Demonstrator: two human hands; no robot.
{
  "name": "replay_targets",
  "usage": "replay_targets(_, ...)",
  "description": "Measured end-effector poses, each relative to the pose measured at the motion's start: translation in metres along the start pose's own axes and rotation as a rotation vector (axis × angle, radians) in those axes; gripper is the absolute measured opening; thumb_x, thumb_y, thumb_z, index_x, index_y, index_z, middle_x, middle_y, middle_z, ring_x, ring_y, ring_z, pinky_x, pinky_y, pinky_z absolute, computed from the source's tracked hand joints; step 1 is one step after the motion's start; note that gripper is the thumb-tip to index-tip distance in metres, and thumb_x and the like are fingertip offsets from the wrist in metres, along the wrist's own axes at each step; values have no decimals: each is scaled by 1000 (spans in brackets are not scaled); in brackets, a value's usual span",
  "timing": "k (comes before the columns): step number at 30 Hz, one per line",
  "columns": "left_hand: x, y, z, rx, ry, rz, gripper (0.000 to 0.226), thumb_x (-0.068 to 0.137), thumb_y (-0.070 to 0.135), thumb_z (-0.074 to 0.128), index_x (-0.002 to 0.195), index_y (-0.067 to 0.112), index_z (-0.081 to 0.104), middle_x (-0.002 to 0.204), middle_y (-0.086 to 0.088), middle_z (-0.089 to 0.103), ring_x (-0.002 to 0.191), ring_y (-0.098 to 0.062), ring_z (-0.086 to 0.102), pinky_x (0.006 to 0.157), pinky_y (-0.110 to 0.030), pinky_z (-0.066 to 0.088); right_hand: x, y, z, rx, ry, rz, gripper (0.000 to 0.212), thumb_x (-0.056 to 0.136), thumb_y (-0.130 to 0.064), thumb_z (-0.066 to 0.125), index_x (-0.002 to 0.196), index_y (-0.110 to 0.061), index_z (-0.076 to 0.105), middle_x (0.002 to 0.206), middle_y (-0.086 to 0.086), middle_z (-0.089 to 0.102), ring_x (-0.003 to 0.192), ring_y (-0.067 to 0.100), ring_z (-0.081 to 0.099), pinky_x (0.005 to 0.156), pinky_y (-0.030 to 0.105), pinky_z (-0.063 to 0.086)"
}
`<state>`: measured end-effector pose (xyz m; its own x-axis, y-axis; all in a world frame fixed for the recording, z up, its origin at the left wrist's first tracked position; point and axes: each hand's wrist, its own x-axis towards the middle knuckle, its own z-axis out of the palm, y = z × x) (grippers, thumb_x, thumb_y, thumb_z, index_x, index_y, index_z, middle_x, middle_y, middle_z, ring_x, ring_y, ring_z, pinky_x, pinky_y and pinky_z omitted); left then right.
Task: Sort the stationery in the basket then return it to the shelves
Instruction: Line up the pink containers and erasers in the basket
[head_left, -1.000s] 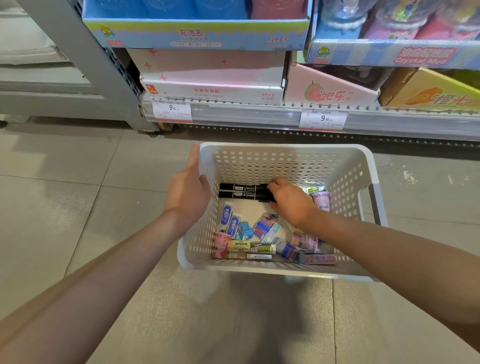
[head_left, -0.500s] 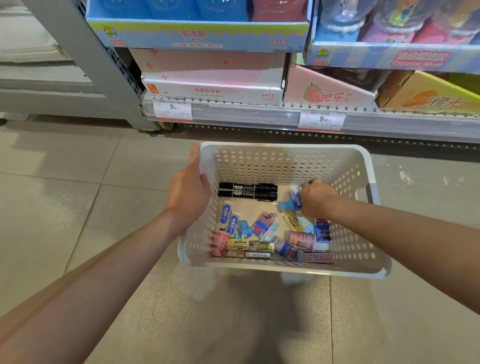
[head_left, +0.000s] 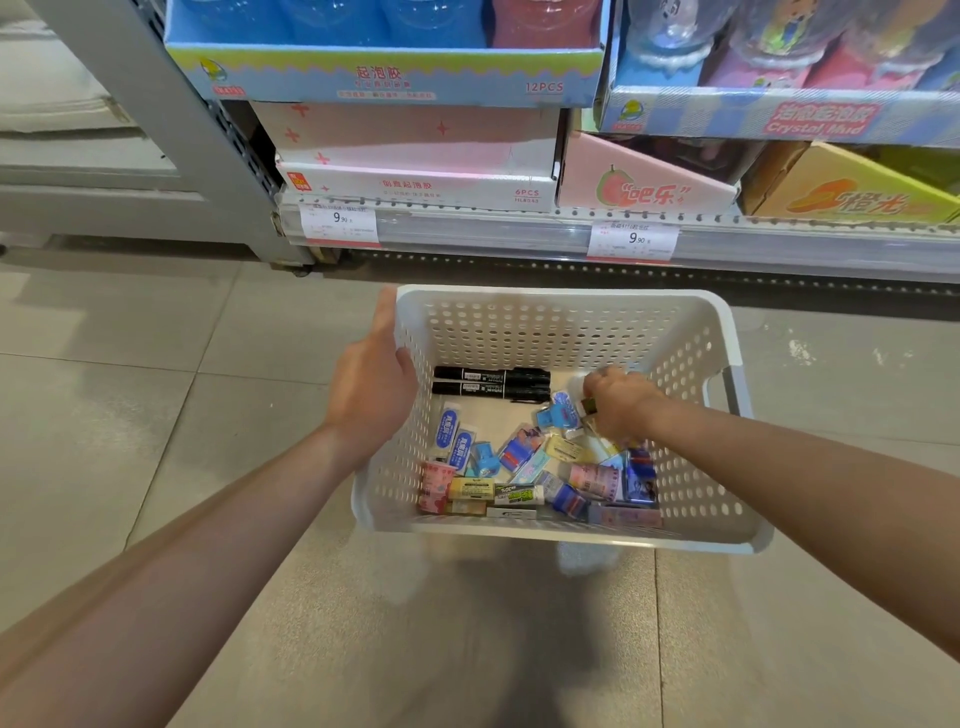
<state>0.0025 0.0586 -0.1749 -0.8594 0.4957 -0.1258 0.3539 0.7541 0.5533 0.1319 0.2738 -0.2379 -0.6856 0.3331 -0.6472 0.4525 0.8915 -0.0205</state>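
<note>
A white perforated basket (head_left: 561, 306) hangs above the tiled floor. My left hand (head_left: 371, 387) grips its left rim, thumb inside. Two black markers (head_left: 491, 383) lie side by side at the far end of the bottom. Several small erasers and packets (head_left: 519, 467) are heaped toward the near end. My right hand (head_left: 618, 402) is inside the basket at the right, fingers curled around small items, among them a blue-and-white packet (head_left: 558, 413) at its left edge. What else the fingers hold is hidden.
A grey store shelf (head_left: 519, 234) with price tags runs across the back, carrying pink, blue and orange display boxes (head_left: 415, 150). A grey upright post (head_left: 171, 130) stands at the left. Beige floor tiles (head_left: 130, 415) lie all around.
My right hand left the black markers and moved to the right side of the basket, closing on small items there. The left hand kept its hold on the rim.
</note>
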Motion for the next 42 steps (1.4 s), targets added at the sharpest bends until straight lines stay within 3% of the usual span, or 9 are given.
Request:
replay_targets(7, 1, -1, 1, -7, 3, 15, 64, 96, 5, 41, 151, 21, 12, 60, -9, 58, 48, -23, 56, 47, -47, 52, 6, 0, -9, 45, -80, -36, 45, 83, -17, 63, 127, -14, 52, 126, 7, 51, 106, 24, 60, 87, 32, 54)
replay_targets(13, 1, -2, 1, -10, -8, 1, 65, 97, 7, 40, 151, 21, 9, 64, -11, 60, 50, -25, 58, 49, -48, 53, 6, -6, -7, 177, -230, -25, 76, 81, -8, 65, 144, -17, 23, 114, 14, 61, 91, 29, 67, 69, 36, 58)
replay_targets(17, 0, -2, 2, 1, -14, 2, 65, 97, 7, 39, 152, 19, 8, 65, -13, 60, 52, -28, 58, 49, -49, 52, 7, -7, -4, 147, -188, -53, 56, 87, -15, 59, 138, -14, 36, 125, 11, 55, 106, 25, 57, 72, 27, 46)
replay_targets(22, 1, -4, 2, 3, -16, 4, 64, 97, 7, 39, 152, 19, 8, 65, -13, 60, 52, -29, 57, 50, -48, 53, 10, -3, -2, 80, -219, -70, 32, 88, -18, 54, 116, -6, 61, 118, 10, 62, 105, 23, 58, 81, 29, 48)
replay_targets(29, 1, -4, 3, 6, -12, 13, 64, 97, 8, 39, 152, 18, 8, 67, -16, 61, 54, -32, 59, 50, -50, 53, 10, -7, 0, 94, -298, -80, 50, 73, -23, 73, 118, -4, 62, 120, 12, 62, 107, 24, 61, 80, 27, 49)
replay_targets(31, 1, -4, 3, 9, -9, 16, 63, 97, 8, 39, 152, 18, 9, 67, -16, 61, 53, -31, 59, 49, -50, 52, 10, -10, -6, 92, -304, -58, 44, 72, -25, 74, 109, -4, 64, 109, 9, 66, 92, 19, 60, 72, 24, 47)
replay_targets(33, 1, -4, 3, 8, -10, 11, 64, 97, 8, 40, 152, 19, 9, 68, -15, 61, 54, -30, 59, 50, -48, 53, 9, -10, -18, 108, -273, -49, 20, 72, -26, 73, 75, -9, 64, 76, 0, 63, 72, 14, 54, 58, 20, 41)
replay_targets(35, 1, -4, 3, 9, -5, 7, 65, 97, 8, 40, 152, 19, 9, 69, -13, 61, 54, -27, 58, 51, -46, 53, 8, -9, -31, 163, -212, -21, 30, 71, -25, 73, 53, -14, 53, 56, -3, 50, 58, 11, 48, 50, 19, 36)
replay_targets(42, 2, -4, 2, 3, 0, 18, 65, 97, 7, 41, 152, 20, 9, 66, -10, 60, 52, -25, 58, 51, -46, 53, 2, -6, -29, 434, 257, 78, 35, 78, -36, 71, 55, -12, 59, 53, 0, 52, 50, 9, 47, 44, 22, 32)
